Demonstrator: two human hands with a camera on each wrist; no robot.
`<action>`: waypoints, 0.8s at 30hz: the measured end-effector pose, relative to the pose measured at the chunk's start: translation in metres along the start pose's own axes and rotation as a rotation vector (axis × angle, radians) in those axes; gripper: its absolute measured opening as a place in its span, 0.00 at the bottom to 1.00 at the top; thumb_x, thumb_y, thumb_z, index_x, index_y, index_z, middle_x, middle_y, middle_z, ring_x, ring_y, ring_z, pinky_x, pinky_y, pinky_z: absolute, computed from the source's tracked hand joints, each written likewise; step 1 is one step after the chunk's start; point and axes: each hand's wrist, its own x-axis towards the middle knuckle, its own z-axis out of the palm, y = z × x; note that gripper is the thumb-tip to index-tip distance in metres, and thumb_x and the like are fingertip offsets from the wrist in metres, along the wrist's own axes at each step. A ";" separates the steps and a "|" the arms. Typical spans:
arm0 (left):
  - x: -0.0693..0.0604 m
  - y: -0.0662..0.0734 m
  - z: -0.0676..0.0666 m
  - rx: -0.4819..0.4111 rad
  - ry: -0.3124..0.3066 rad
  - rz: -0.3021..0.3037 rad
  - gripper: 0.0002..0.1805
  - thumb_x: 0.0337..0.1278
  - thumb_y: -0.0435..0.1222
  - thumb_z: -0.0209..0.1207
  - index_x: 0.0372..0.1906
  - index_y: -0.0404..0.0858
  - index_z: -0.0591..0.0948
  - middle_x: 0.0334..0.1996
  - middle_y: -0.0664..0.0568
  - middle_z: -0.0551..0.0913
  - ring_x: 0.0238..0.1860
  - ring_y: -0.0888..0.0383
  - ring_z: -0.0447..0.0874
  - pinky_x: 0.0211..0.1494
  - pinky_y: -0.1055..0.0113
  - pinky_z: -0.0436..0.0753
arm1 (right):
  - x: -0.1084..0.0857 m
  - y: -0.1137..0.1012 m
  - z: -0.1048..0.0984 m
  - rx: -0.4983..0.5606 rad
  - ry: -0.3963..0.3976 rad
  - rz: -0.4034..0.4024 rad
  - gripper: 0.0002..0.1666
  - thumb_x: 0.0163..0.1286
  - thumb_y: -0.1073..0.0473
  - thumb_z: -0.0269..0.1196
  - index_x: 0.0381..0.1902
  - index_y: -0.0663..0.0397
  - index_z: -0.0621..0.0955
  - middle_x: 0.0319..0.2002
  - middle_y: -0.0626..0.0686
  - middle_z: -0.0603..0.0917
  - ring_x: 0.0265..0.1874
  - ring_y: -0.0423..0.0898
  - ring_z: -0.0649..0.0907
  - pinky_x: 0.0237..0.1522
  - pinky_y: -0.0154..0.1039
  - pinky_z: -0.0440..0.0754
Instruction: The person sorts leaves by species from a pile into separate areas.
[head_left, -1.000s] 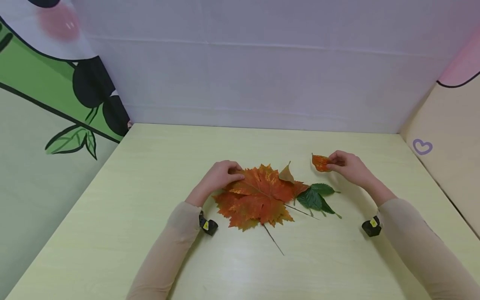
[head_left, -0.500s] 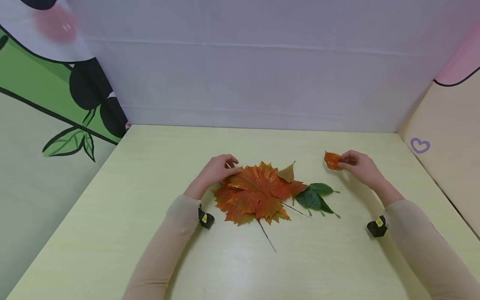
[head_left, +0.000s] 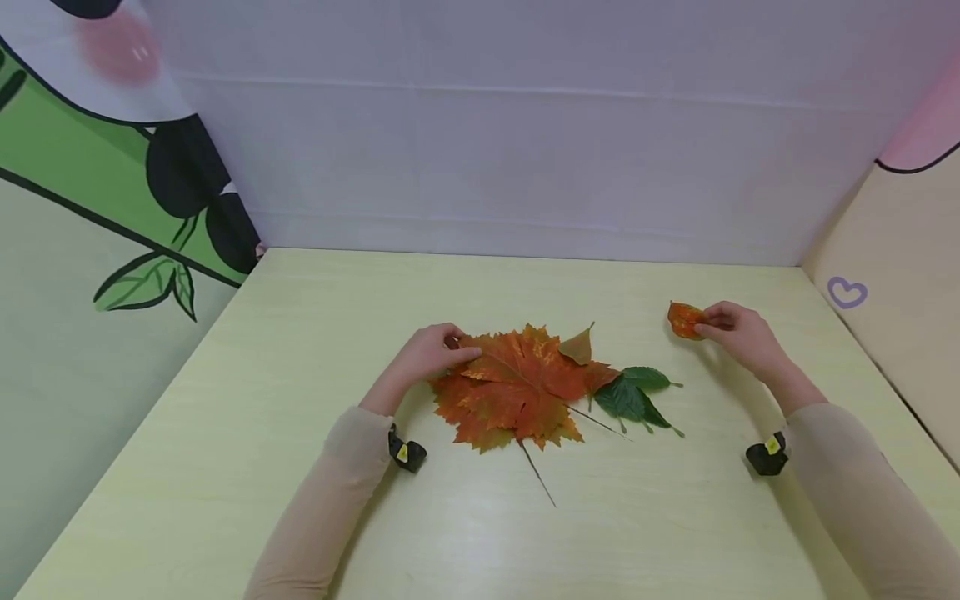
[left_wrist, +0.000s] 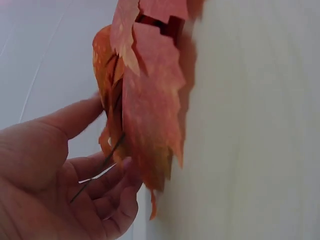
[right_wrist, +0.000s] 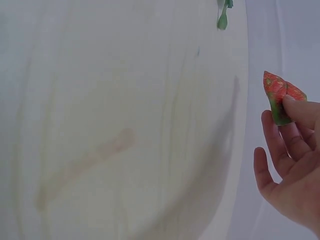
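Note:
At the left edge of a pile of orange maple leaves (head_left: 517, 387), the left hand (head_left: 429, 354) pinches the leaf edge between thumb and fingers. In the left wrist view, that hand (left_wrist: 55, 170) has its thumb against an orange leaf (left_wrist: 102, 55), and a thin dark stem crosses the fingers. The right hand (head_left: 746, 340) holds a small orange leaf (head_left: 686, 320) above the table. The right wrist view has this hand (right_wrist: 300, 170) pinching the red and green leaf (right_wrist: 278, 100) by thumb and fingertips, the other fingers spread.
Green leaves (head_left: 633, 395) lie right of the pile, beside a small brown leaf (head_left: 577, 346) at its upper right. Two thin stems point toward the near side. The pale table (head_left: 300, 300) ends at a plain backdrop (head_left: 525, 167), with printed panels at both sides.
The right hand has moved to the right with the small leaf, away from the pile. The left hand has shifted slightly left at the pile's edge.

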 end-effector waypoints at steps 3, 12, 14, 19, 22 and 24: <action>0.001 0.001 0.004 -0.038 0.024 -0.007 0.26 0.51 0.49 0.61 0.50 0.36 0.76 0.42 0.45 0.79 0.40 0.53 0.75 0.41 0.63 0.75 | 0.001 0.003 -0.002 -0.003 0.018 0.009 0.22 0.67 0.51 0.55 0.47 0.67 0.73 0.47 0.69 0.77 0.30 0.24 0.70 0.33 0.24 0.70; 0.005 -0.003 0.009 -0.187 0.087 -0.030 0.16 0.52 0.42 0.62 0.42 0.37 0.77 0.31 0.50 0.74 0.31 0.56 0.69 0.31 0.67 0.68 | 0.008 0.021 -0.011 0.012 0.077 0.128 0.28 0.65 0.47 0.56 0.50 0.66 0.73 0.46 0.66 0.78 0.31 0.30 0.71 0.32 0.27 0.71; 0.006 -0.003 0.009 -0.186 0.091 -0.028 0.15 0.52 0.41 0.62 0.41 0.37 0.77 0.31 0.50 0.73 0.32 0.56 0.69 0.31 0.68 0.68 | 0.011 0.025 -0.014 0.019 0.081 0.170 0.29 0.65 0.46 0.55 0.52 0.67 0.72 0.46 0.63 0.78 0.33 0.32 0.72 0.32 0.27 0.71; 0.007 -0.004 0.009 -0.181 0.100 -0.013 0.12 0.53 0.40 0.61 0.39 0.36 0.77 0.30 0.50 0.73 0.33 0.56 0.69 0.32 0.68 0.67 | 0.023 0.037 -0.021 0.061 0.104 0.252 0.31 0.66 0.47 0.55 0.55 0.68 0.69 0.42 0.53 0.78 0.32 0.31 0.72 0.32 0.26 0.72; 0.008 -0.005 0.009 -0.192 0.100 -0.013 0.12 0.54 0.40 0.60 0.39 0.37 0.77 0.30 0.50 0.73 0.32 0.56 0.68 0.31 0.68 0.68 | 0.030 0.043 -0.026 0.088 0.116 0.290 0.31 0.66 0.48 0.55 0.57 0.67 0.68 0.36 0.42 0.76 0.30 0.28 0.71 0.33 0.25 0.71; 0.008 -0.005 0.009 -0.199 0.097 -0.017 0.12 0.54 0.40 0.60 0.39 0.36 0.77 0.30 0.50 0.73 0.32 0.56 0.68 0.31 0.68 0.68 | 0.034 0.046 -0.028 0.101 0.116 0.315 0.32 0.66 0.48 0.54 0.58 0.67 0.67 0.34 0.39 0.74 0.31 0.29 0.71 0.35 0.26 0.70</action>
